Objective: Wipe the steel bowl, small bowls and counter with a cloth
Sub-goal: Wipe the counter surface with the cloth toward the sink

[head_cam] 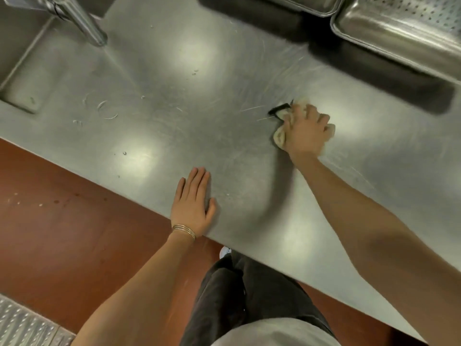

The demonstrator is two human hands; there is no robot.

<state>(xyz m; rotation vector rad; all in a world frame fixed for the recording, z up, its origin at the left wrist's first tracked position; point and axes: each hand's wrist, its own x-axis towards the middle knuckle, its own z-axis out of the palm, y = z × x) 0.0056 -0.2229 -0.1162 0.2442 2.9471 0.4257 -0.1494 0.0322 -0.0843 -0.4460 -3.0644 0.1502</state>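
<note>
We saw the right hand (305, 132) closed over a bunched pale cloth (280, 138), pressing it flat on the steel worktop (174, 101) toward the far right; a small dark item (279, 109) lay touching the cloth's far edge, though we could not tell what it was. The left hand (193, 204) lay open, fingers together and palm down, on the near edge of the worktop, holding nothing; thin bracelets (184, 230) circled its wrist. Two steel trays (399, 28) sat at the far right, the nearer one perforated; a tap (82, 23) stood at the far left beside a sink (22, 78); faint ring marks (107, 111) showed near the sink; the floor (74, 208) below was reddish brown.
</note>
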